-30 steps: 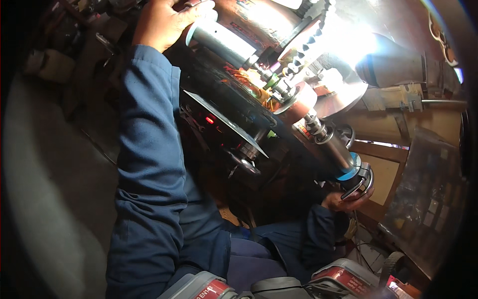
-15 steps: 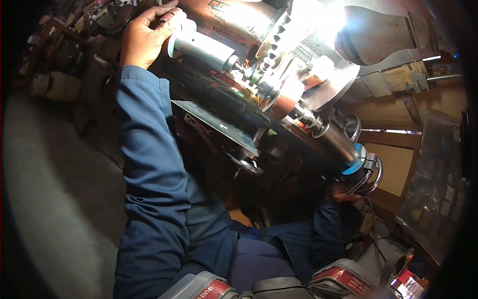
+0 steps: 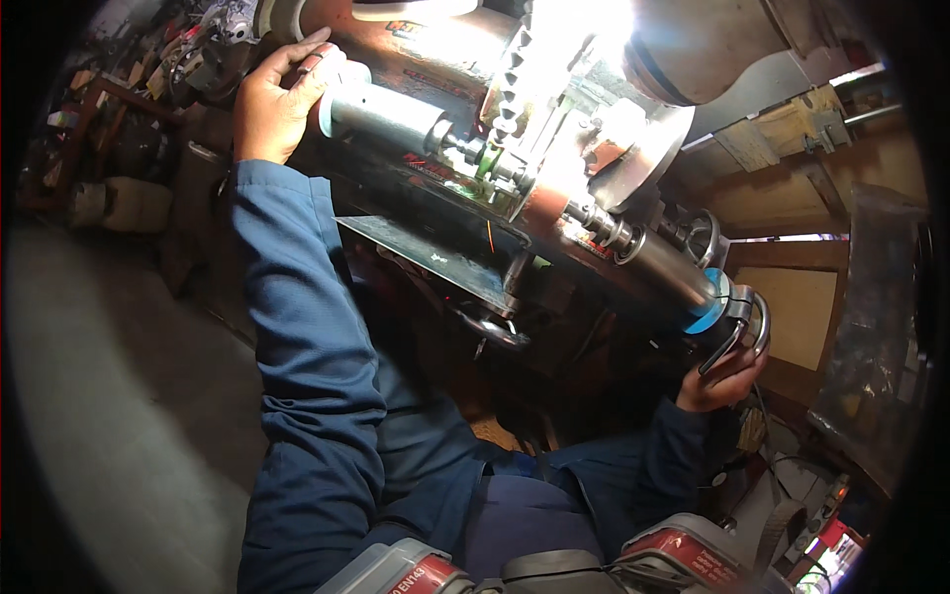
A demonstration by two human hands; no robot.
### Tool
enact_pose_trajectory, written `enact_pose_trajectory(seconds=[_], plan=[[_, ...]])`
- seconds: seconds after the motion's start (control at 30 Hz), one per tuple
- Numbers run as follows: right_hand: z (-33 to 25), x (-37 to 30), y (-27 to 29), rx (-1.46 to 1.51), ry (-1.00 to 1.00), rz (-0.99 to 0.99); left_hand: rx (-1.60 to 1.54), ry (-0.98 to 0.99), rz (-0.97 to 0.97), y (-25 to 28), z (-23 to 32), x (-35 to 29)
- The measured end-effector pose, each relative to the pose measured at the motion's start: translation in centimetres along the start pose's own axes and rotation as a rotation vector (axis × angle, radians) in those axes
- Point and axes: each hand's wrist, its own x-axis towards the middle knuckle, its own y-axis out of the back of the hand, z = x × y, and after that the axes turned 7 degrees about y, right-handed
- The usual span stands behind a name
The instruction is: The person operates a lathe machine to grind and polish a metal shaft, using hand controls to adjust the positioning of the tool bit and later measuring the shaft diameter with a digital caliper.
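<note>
A long metal spindle runs slantwise across a machine, from upper left to lower right. My left hand (image 3: pixel 282 104) is closed around a pale round end knob (image 3: pixel 346 77) beside the silver cylinder (image 3: pixel 389 114). At the other end, my right hand (image 3: pixel 724 381) has its fingers wrapped on a curved metal handle (image 3: pixel 760 322), next to a blue ring (image 3: pixel 709 302) on the darker cylinder (image 3: pixel 673 265). Between the cylinders, a reddish disc (image 3: pixel 545 206) and a narrow shaft sit in strong glare. One short orange spark streak (image 3: pixel 490 236) shows below them.
A flat metal plate (image 3: pixel 430 255) juts from the machine's near side, with a small handwheel (image 3: pixel 495 332) below. A bright lamp (image 3: pixel 584 25) glares above. Cluttered parts (image 3: pixel 168 69) fill the far left. A clear plastic sheet (image 3: pixel 871 307) hangs at right.
My right hand has risen out of the shadow onto the curved handle. The sparks near the middle have thinned. The machine appears slightly lower at its left end, and my left hand keeps its hold.
</note>
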Motion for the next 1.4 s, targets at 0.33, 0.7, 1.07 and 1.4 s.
enact_pose_trajectory(seconds=[0.33, 0.7, 1.07, 1.4], plan=[[-1.7, 4.8, 0.6, -0.11, -0.145, -0.297, 0.043, -0.008, -0.008, 0.4, -0.2, 0.0], [1.8, -3.1, -2.9, -0.023, 0.109, 0.13, 0.012, 0.033, 0.015, 0.3, 0.0, -0.4], [9.0, -9.0, -6.2, -0.317, 0.455, 0.413, -0.017, 0.065, 0.051, 0.1, -0.1, -0.3], [7.1, -8.0, -2.9, -0.3, 0.374, 0.148, 0.046, 0.022, 0.043, 0.0, 0.4, -0.2]])
